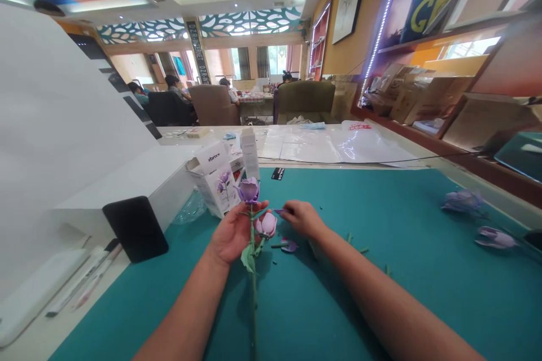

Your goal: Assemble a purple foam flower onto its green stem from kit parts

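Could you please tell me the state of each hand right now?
Left hand: cupped, holding the two-bloom purple flower.
Right hand: closed, pinching a small purple piece.

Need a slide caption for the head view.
Left hand holds a two-bloomed artificial flower; right hand pinches a small purple piece.

A flower (249,258) with two purple blooms (266,225) is held in the left hand (232,234); a small purple piece (278,211) is pinched by the right hand (303,219). Green bits (364,250) are strewn over a teal mat (423,271), a white box (215,180) set behind.
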A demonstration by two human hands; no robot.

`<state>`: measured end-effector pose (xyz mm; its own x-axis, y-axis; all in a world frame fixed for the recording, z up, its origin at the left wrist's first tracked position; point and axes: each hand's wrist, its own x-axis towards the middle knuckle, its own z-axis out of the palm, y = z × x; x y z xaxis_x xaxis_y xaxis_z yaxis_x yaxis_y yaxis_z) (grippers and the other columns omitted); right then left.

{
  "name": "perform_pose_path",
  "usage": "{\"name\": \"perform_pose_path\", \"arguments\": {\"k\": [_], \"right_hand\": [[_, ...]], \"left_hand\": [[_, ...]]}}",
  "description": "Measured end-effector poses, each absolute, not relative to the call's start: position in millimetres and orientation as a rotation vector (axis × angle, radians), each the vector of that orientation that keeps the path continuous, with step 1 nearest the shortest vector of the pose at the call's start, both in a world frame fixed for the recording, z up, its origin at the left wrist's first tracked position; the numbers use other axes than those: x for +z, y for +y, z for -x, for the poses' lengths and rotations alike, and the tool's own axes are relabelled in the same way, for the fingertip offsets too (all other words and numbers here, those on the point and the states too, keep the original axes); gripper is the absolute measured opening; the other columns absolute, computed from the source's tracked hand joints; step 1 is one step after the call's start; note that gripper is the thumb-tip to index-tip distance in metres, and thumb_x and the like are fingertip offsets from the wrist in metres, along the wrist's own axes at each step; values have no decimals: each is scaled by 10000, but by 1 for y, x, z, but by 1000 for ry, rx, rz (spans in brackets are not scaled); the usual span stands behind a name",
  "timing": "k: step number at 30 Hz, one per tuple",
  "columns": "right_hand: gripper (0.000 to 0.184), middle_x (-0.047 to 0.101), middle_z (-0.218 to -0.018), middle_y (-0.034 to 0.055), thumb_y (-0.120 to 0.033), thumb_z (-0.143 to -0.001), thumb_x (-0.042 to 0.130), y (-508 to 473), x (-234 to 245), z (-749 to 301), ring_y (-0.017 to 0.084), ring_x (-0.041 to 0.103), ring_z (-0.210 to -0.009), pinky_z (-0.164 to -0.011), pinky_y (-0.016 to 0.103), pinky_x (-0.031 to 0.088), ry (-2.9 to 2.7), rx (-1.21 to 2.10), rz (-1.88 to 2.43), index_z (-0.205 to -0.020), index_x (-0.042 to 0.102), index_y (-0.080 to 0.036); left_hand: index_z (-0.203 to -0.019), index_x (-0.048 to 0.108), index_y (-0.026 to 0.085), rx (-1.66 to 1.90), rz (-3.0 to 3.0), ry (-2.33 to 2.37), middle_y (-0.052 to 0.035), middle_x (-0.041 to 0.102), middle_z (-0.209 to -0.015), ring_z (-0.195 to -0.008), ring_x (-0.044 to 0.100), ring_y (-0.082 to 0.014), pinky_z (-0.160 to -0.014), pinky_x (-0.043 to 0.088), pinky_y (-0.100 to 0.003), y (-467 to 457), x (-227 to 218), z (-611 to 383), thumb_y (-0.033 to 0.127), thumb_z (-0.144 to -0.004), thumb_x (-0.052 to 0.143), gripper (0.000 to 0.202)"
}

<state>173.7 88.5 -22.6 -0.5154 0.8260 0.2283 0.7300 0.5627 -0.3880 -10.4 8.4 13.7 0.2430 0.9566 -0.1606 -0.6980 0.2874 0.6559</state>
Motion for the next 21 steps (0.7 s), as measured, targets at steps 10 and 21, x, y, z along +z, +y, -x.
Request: {"name": "perform_pose_path", "arguments": {"k": [10,21], "right_hand": [[232,619,-837,43,-326,-874,477,67,4,-212,145,565,-691,-632,255,438,-2008,707,1029,-949,645,-185],[165,695,-778,35,-332,-782,610,62,37,-222,137,560,-646,-604,274,460,-1736,966,957,-836,675,-190]], "left_hand": [[-989,693,96,973,-503,642,-133,691,-991,-690,645,-186,-485,489,-247,7,11,2,316,-886,482,322],[-1040,678,91,861,-505,548,-118,696,-886,-725,656,-204,-587,522,-294,9,-1,-9,333,-901,463,352]]}}
